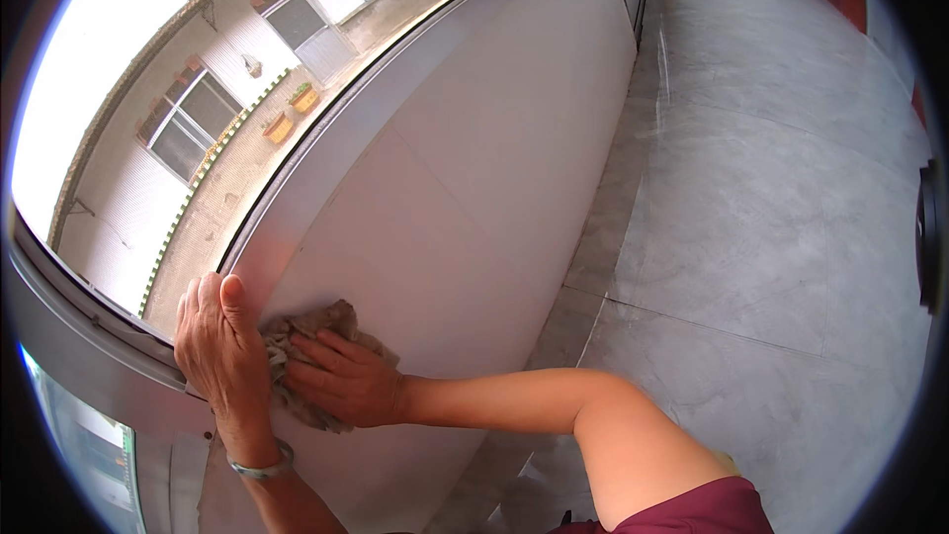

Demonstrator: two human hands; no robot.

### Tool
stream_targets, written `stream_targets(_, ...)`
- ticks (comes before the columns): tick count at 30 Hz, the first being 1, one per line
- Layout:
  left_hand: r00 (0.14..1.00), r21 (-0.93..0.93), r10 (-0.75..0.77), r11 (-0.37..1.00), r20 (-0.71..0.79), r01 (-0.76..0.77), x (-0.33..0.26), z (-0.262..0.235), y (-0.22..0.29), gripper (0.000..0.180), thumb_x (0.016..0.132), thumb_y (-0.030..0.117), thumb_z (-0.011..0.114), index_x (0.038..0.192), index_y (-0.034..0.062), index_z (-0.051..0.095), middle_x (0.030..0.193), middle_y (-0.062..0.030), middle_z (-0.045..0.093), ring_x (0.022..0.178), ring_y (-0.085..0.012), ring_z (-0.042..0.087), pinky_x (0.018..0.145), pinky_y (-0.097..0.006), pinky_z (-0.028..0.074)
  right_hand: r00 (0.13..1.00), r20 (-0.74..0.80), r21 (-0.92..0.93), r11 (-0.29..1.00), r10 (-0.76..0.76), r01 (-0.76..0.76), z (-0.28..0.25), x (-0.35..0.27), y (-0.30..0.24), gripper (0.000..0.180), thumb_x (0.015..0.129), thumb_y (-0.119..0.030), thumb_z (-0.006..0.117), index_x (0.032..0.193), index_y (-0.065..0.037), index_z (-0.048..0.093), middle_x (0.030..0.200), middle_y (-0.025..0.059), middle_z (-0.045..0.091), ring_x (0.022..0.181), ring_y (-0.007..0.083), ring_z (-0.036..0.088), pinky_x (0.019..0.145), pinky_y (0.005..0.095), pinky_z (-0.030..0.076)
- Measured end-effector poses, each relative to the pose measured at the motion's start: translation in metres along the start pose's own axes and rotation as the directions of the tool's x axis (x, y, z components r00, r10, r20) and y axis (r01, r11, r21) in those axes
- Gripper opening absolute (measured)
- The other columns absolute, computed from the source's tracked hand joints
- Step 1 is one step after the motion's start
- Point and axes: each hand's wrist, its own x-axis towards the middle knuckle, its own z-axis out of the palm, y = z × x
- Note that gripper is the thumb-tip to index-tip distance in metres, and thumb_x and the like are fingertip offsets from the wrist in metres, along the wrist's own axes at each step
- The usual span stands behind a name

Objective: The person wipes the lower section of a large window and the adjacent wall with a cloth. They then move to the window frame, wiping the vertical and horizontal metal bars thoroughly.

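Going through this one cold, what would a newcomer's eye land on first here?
Probably the right hand on a crumpled grey-brown cloth against the pale panel, at lower left. Just left of it is the left hand, a bracelet at its wrist. The bright window at upper left would likely draw the eye next, with two yellowish planters beyond the glass.

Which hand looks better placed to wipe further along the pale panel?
Probably the right hand: it lies on the crumpled cloth against the panel, while the left hand is at the window frame, beside the cloth.
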Motion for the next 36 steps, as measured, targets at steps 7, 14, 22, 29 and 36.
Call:
stream_targets(7,1.000,-0.030,-0.012,0.999,0.024,0.013,-0.001,-0.002,-0.013,0.057,0.108,0.047,0.026,0.080,0.0012,0.046,0.077,-0.0167,0.046,0.076,-0.0379,0.049,0.068,-0.047,0.039,0.961,0.126,0.160,0.962,-0.244,0.223,0.015,-0.007,-0.049,0.040,0.084,-0.017,0.059,0.122,-0.003,0.061,0.135,0.0153,0.054,0.133,0.0346,0.047,0.114,0.0470,0.035)
stream_targets(14,0.993,-0.061,-0.029,0.997,0.115,0.037,-0.005,-0.007,-0.017,0.057,0.108,0.047,0.026,0.080,0.0019,0.046,0.079,-0.0176,0.046,0.076,-0.0393,0.049,0.069,-0.048,0.039,0.898,0.202,0.387,0.874,-0.390,0.293,0.007,0.011,-0.006,0.034,0.088,-0.014,0.055,0.120,-0.005,0.063,0.136,0.0128,0.057,0.132,0.0279,0.050,0.112,0.0430,0.038)
stream_targets(22,0.996,0.006,-0.033,0.999,0.084,0.033,-0.010,0.002,-0.023,0.051,0.108,0.043,0.029,0.083,0.0005,0.043,0.081,-0.0189,0.043,0.079,-0.0393,0.047,0.072,-0.048,0.038,0.959,-0.055,-0.120,0.956,-0.277,0.269,-0.053,0.017,0.115,0.033,0.086,-0.014,0.061,0.118,-0.009,0.066,0.134,0.0082,0.059,0.129,0.0278,0.053,0.111,0.0446,0.039)
stream_targets(29,0.998,0.179,-0.065,0.982,0.006,0.063,-0.017,0.005,-0.033,0.056,0.108,0.048,0.025,0.084,0.0048,0.051,0.081,-0.0124,0.049,0.079,-0.0285,0.052,0.074,-0.043,0.045,0.972,-0.191,-0.248,0.951,0.136,-0.182,-0.109,-0.016,0.206,0.041,0.080,-0.009,0.065,0.121,-0.003,0.063,0.135,0.0138,0.056,0.130,0.0361,0.051,0.112,0.0485,0.036)
stream_targets(36,0.941,0.091,-0.338,0.938,0.033,0.334,-0.023,-0.016,-0.062,0.065,0.102,0.064,0.026,0.093,0.0074,0.056,0.084,-0.0088,0.053,0.081,-0.0224,0.057,0.078,-0.039,0.049,0.737,-0.409,-0.288,0.690,0.538,-0.664,-0.132,-0.130,0.278,0.048,0.086,-0.006,0.062,0.132,0.000,0.056,0.140,0.0194,0.051,0.131,0.0396,0.046,0.110,0.0495,0.037)
